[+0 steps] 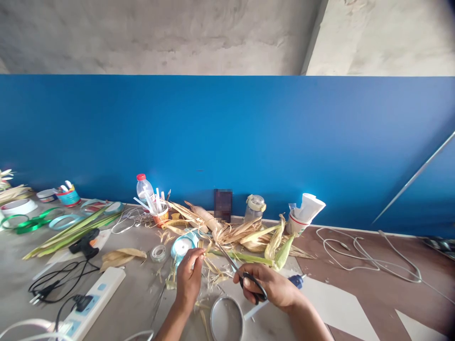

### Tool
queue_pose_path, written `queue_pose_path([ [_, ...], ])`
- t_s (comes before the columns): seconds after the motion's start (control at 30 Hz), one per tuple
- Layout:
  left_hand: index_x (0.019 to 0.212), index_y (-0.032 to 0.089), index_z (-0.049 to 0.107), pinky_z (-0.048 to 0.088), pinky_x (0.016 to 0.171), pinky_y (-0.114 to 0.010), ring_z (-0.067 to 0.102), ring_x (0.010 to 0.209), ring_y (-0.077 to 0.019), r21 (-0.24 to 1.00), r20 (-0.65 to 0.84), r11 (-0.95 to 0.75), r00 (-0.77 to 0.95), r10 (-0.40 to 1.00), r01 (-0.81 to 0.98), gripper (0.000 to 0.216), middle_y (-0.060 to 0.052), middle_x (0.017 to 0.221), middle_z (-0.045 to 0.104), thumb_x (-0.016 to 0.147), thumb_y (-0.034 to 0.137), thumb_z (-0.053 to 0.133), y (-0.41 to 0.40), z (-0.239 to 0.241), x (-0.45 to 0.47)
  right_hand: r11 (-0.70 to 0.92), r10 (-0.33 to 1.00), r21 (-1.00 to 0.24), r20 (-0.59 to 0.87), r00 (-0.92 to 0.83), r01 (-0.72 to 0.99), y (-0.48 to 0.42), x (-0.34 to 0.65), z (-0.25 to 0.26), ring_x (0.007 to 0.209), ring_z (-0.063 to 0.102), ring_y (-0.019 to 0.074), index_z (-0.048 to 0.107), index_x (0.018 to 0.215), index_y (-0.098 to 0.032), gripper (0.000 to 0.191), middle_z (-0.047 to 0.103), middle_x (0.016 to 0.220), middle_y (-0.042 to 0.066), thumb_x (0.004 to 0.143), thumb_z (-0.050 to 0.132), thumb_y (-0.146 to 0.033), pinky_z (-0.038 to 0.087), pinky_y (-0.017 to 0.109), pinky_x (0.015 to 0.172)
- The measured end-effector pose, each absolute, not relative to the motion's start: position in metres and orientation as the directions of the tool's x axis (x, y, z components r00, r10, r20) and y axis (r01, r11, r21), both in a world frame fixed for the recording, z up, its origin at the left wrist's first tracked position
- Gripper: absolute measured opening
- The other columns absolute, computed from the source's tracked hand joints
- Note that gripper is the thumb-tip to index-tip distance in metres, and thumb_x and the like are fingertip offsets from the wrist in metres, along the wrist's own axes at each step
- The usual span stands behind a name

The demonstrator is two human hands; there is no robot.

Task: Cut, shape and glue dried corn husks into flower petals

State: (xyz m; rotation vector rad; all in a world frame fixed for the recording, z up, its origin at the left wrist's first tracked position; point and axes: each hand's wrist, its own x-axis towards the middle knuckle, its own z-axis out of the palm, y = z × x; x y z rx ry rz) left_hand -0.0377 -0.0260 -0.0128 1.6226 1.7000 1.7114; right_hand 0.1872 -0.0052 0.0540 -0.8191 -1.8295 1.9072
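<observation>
L hand (188, 279) pinched a thin dry husk strip (201, 256) between thumb & fingers, held just above the tabletop (142, 289) near the white ribbon roll (183, 246). R hand (273, 286) was clenched through the black handles of the scissors (236, 270), blades pointing up-left toward the strip w/ tips near it. Round metal lid (226, 319) lay just below both hands; corn husk pile (256, 237) sat behind.

Only the two forearms and hands show, entering from the bottom edge. Both forearms are bare to the frame's edge, with no sleeve in sight. The left hand (189, 280) wears no glove, ring or watch. The right hand (270, 286) is likewise bare, its wrist unadorned, without strap or bracelet.
</observation>
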Motion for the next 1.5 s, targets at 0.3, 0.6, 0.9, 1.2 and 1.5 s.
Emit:
queue_pose_path([
  [0.3, 0.072, 0.019, 0.061, 0.048, 0.062, -0.028, 0.061, 0.065, -0.0196, 0.913, 0.355, -0.185, -0.483, 0.801, 0.364, 0.029, -0.003, 0.064, 0.064, 0.078, 0.045, 0.050, -0.022, -0.016, -0.037, 0.265, 0.909, -0.764, -0.005, -0.417, 0.588, 0.019, 0.178, 0.032, 0.048, 0.037, 0.0096, 0.059, 0.067, -0.018, 0.019, 0.045, 0.050, -0.004, 0.075, 0.052, -0.034, 0.027, 0.023, 0.046],
  [0.6, 0.073, 0.019, 0.061, 0.049, 0.062, -0.028, 0.062, 0.064, -0.0187, 0.922, 0.351, -0.210, -0.477, 0.806, 0.325, 0.027, -0.004, 0.068, 0.066, 0.077, 0.045, 0.052, -0.022, -0.020, -0.033, 0.499, 0.858, -0.204, 0.252, -0.447, 0.842, 0.068, 0.145, 0.046, 0.082, 0.061, 0.0209, 0.036, 0.130, -0.022, 0.050, 0.058, 0.115, 0.009, 0.080, 0.039, -0.022, 0.043, 0.028, 0.066],
  [0.9, 0.070, 0.019, 0.062, 0.049, 0.055, -0.025, 0.059, 0.055, -0.0167, 0.897, 0.389, -0.211, -0.468, 0.794, 0.388, 0.030, -0.002, 0.059, 0.063, 0.077, 0.046, 0.050, -0.024, -0.012, -0.029, 0.478, 0.869, -0.065, 0.177, -0.461, 0.876, 0.115, 0.113, 0.028, 0.092, 0.060, 0.0222, 0.026, 0.135, -0.023, 0.051, 0.044, 0.131, 0.012, 0.085, 0.036, -0.024, 0.045, 0.031, 0.072],
  [1.2, 0.071, 0.019, 0.062, 0.048, 0.056, -0.025, 0.059, 0.055, -0.0170, 0.886, 0.409, -0.238, -0.429, 0.805, 0.398, 0.026, -0.003, 0.058, 0.063, 0.079, 0.040, 0.050, -0.025, -0.012, -0.028, 0.466, 0.874, -0.111, 0.213, -0.437, 0.878, 0.131, 0.103, 0.023, 0.088, 0.061, 0.0226, 0.031, 0.132, -0.021, 0.048, 0.050, 0.124, 0.013, 0.084, 0.037, -0.023, 0.045, 0.032, 0.071],
  [1.5, 0.070, 0.019, 0.060, 0.049, 0.059, -0.027, 0.059, 0.060, -0.0176, 0.934, 0.345, -0.244, -0.482, 0.806, 0.260, 0.026, -0.004, 0.064, 0.063, 0.077, 0.043, 0.053, -0.023, -0.015, -0.031, 0.324, 0.926, -0.880, 0.220, -0.307, 0.346, 0.066, 0.139, 0.046, 0.064, 0.054, 0.0161, 0.048, 0.116, -0.014, 0.041, 0.061, 0.073, 0.004, 0.083, 0.041, -0.038, 0.041, 0.026, 0.056],
])
